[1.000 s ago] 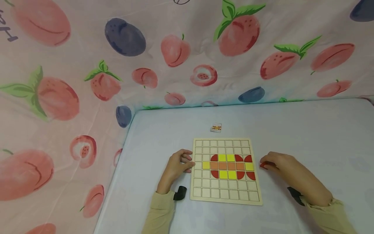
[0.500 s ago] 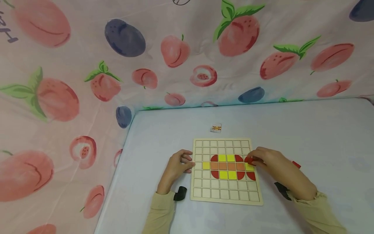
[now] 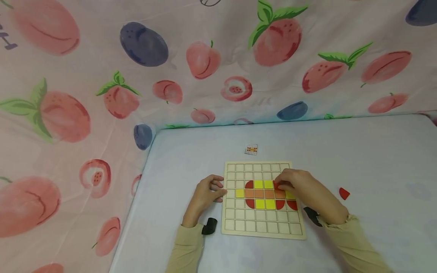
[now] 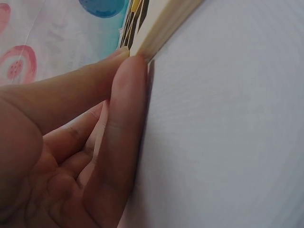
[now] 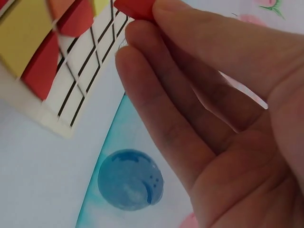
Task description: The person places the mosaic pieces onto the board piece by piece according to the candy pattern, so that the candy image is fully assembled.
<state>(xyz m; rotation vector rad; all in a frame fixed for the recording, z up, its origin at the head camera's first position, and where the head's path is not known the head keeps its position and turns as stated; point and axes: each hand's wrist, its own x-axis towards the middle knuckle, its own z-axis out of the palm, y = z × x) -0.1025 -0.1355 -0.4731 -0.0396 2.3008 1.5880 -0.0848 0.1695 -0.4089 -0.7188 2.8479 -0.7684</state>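
A pale grid board [image 3: 261, 226] lies on the table, with yellow, orange and red tiles set across its middle rows. My left hand [image 3: 206, 189] holds the board's left edge; in the left wrist view, thumb and a finger [image 4: 126, 104] meet at that edge. Over the right part of the pattern, my right hand [image 3: 302, 185] pinches a red tile [image 5: 137, 8] between thumb and fingertips. The hand covers some tiles beneath it in the head view. I cannot tell whether the pinched tile touches the board.
One loose red quarter-round tile [image 3: 344, 193] lies on the table [image 3: 375, 159] to the right. A small pattern card [image 3: 251, 149] sits beyond the board's far edge. Fruit-printed cloth [image 3: 201, 94] hangs behind and at the left.
My right hand has moved left from beside the board to over its patterned tiles, carrying the red tile. The loose red tile on the right has come into view. The left hand stays put.
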